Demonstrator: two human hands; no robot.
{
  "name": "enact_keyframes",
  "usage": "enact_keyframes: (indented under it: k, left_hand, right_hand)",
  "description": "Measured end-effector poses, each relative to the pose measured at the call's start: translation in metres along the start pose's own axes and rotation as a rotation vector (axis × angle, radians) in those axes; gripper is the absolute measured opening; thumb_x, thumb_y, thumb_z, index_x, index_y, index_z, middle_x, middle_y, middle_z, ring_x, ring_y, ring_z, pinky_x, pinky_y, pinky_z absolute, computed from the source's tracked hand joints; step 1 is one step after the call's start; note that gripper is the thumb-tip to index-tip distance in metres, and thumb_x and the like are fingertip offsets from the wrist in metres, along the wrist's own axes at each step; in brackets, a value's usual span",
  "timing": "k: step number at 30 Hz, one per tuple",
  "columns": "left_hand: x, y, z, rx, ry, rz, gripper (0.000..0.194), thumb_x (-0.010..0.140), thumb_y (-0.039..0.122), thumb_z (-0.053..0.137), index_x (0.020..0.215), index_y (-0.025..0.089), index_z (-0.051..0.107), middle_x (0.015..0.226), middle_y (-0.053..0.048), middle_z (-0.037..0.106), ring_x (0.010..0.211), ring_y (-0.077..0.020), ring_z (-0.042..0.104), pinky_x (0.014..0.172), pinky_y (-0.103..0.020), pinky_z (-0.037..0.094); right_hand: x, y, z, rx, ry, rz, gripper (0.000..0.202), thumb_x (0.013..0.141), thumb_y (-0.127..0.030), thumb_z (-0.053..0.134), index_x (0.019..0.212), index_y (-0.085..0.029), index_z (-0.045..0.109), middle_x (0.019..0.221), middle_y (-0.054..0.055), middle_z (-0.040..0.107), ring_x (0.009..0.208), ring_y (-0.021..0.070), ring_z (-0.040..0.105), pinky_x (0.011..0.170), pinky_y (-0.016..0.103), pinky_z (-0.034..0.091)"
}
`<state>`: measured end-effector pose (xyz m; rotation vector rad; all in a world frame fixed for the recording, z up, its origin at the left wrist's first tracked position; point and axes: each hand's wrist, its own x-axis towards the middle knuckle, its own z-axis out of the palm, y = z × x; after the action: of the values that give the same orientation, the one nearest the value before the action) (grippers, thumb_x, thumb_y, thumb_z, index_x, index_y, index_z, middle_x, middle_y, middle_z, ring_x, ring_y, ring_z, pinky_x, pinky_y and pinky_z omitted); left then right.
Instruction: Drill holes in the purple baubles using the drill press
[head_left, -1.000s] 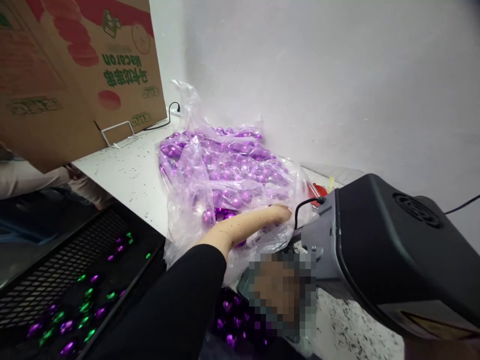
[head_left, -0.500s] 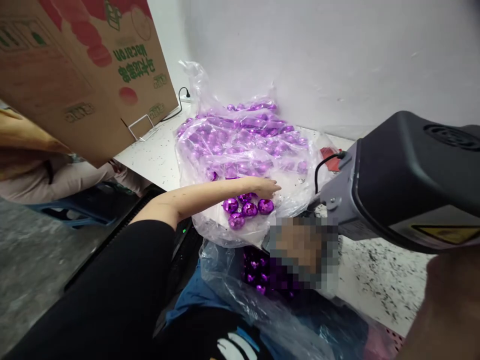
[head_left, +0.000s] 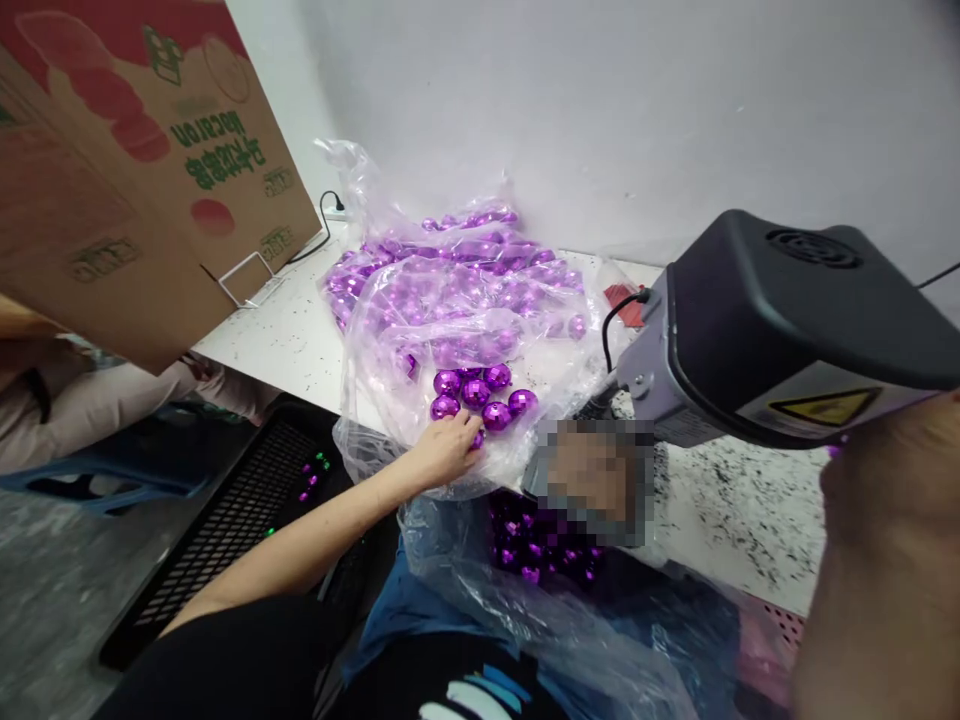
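While your right forearm [head_left: 885, 560] rises along the right edge, your left hand [head_left: 448, 448] reaches over the front of the surface [head_left: 255, 345] to a small cluster of loose, purple faceted balls [head_left: 496, 415]. Your hands are well apart as far as the view shows. Your left fingers bend down over the ball nearest you and touch it, but you cannot tell whether they have closed on it. Your right hand is out of sight behind the black machine [head_left: 817, 300], so its state cannot be told.

The loose balls lie on the plastic at the near side of a clear plastic bag [head_left: 480, 325], and many more purple balls show through its film, heaped toward the wall [head_left: 540, 100]. Just below the surface's front edge, you have further purple balls [head_left: 532, 550] in a dark space beside crumpled clear plastic [head_left: 480, 605]; a pixelated patch covers the spot above them.

To your right, the machine bears a yellow warning triangle [head_left: 825, 406], and a red piece [head_left: 624, 305] lies just beyond its thin black cord. Dark flecks are strewn across the surface under it. To your left stands a cardboard box [head_left: 150, 270] with upside-down "Macaron" print, a white wire stand [head_left: 251, 280] at its foot. Lower down, a black mesh crate [head_left: 202, 540] holds small shiny green and purple pieces, near a seated person's leg [head_left: 97, 415] and a blue stool [head_left: 105, 490].
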<state>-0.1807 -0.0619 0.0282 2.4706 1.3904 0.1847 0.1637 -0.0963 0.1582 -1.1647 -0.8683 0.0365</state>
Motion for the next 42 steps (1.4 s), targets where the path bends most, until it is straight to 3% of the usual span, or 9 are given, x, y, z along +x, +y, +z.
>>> enact_keyframes:
  k: [5, 9, 12, 14, 16, 18, 23, 29, 42]
  left_hand:
    - [-0.002, 0.033, -0.040, -1.026, 0.237, -0.052, 0.043, 0.085, 0.043, 0.071, 0.119, 0.021, 0.056, 0.110, -0.006, 0.065, 0.098, -0.0199, 0.063, 0.083, -0.031, 0.049]
    - [-0.017, 0.084, -0.018, -1.732, -0.147, -0.091, 0.053, 0.073, 0.047, 0.082, 0.112, 0.020, 0.057, 0.100, -0.005, 0.068, 0.086, -0.0169, 0.068, 0.069, -0.023, 0.050]
    - [-0.017, 0.109, 0.022, -1.960, -0.512, -0.190, 0.058, 0.074, 0.063, 0.075, 0.107, 0.018, 0.057, 0.092, -0.007, 0.069, 0.070, -0.0189, 0.069, 0.053, -0.023, 0.047]
    - [-0.010, 0.115, 0.043, -2.006, -0.623, -0.244, 0.061, 0.075, 0.066, 0.072, 0.110, 0.019, 0.058, 0.091, -0.007, 0.068, 0.067, -0.0196, 0.070, 0.051, -0.023, 0.046]
    - [-0.002, 0.115, 0.052, -1.977, -0.597, -0.250, 0.059, 0.078, 0.061, 0.072, 0.117, 0.020, 0.058, 0.095, -0.006, 0.068, 0.072, -0.0182, 0.069, 0.055, -0.023, 0.048]
    - [0.006, 0.112, 0.053, -1.822, -0.442, -0.216, 0.056, 0.080, 0.053, 0.073, 0.123, 0.021, 0.057, 0.101, -0.005, 0.067, 0.081, -0.0162, 0.067, 0.062, -0.023, 0.048]
    - [0.021, 0.100, 0.041, -1.048, 0.013, -0.097, 0.051, 0.071, 0.040, 0.083, 0.110, 0.018, 0.060, 0.100, -0.003, 0.067, 0.092, -0.0184, 0.061, 0.084, -0.031, 0.048]
    - [0.035, 0.099, 0.039, -0.654, 0.129, 0.105, 0.040, 0.085, 0.039, 0.071, 0.119, 0.022, 0.058, 0.114, -0.006, 0.063, 0.105, -0.0224, 0.061, 0.094, -0.038, 0.049]
    - [0.053, 0.110, 0.070, -0.511, 0.272, 0.201, 0.050, 0.078, 0.026, 0.081, 0.119, 0.022, 0.053, 0.120, -0.007, 0.062, 0.114, -0.0246, 0.059, 0.101, -0.040, 0.048]
  right_hand:
    - [-0.004, -0.009, 0.002, -0.089, -0.102, -0.043, 0.056, 0.072, -0.064, 0.069, 0.064, -0.013, 0.047, 0.060, 0.000, 0.036, 0.059, 0.0033, 0.041, 0.050, 0.019, 0.027]
    - [-0.006, -0.007, 0.001, -0.109, -0.084, -0.025, 0.061, 0.074, -0.071, 0.063, 0.069, -0.013, 0.045, 0.059, -0.002, 0.036, 0.055, 0.0013, 0.040, 0.046, 0.016, 0.027]
    - [-0.008, -0.009, -0.001, -0.122, -0.139, 0.007, 0.065, 0.074, -0.077, 0.057, 0.073, -0.014, 0.043, 0.055, -0.005, 0.034, 0.046, 0.0013, 0.036, 0.041, 0.016, 0.025]
    - [-0.008, -0.011, -0.002, -0.128, -0.182, 0.041, 0.066, 0.074, -0.080, 0.054, 0.076, -0.015, 0.042, 0.054, -0.006, 0.034, 0.041, 0.0022, 0.035, 0.038, 0.017, 0.025]
    - [-0.008, -0.012, -0.003, -0.135, -0.206, 0.052, 0.067, 0.075, -0.081, 0.053, 0.077, -0.015, 0.041, 0.053, -0.007, 0.035, 0.040, 0.0025, 0.035, 0.037, 0.016, 0.024]
    - [-0.008, -0.012, -0.004, -0.135, -0.211, 0.044, 0.066, 0.076, -0.080, 0.052, 0.077, -0.015, 0.040, 0.054, -0.006, 0.035, 0.040, 0.0028, 0.036, 0.037, 0.016, 0.024]
    - [-0.005, -0.008, -0.004, -0.112, -0.242, 0.015, 0.065, 0.077, -0.079, 0.051, 0.075, -0.016, 0.036, 0.054, -0.006, 0.034, 0.042, 0.0025, 0.037, 0.039, 0.018, 0.027]
    - [-0.007, -0.009, -0.002, -0.103, -0.211, -0.014, 0.062, 0.080, -0.075, 0.051, 0.074, -0.015, 0.038, 0.054, -0.006, 0.031, 0.043, 0.0008, 0.034, 0.042, 0.017, 0.028]
    - [-0.009, -0.012, 0.002, -0.098, -0.169, -0.030, 0.064, 0.076, -0.077, 0.049, 0.074, -0.014, 0.040, 0.054, -0.007, 0.031, 0.040, 0.0001, 0.034, 0.039, 0.016, 0.026]
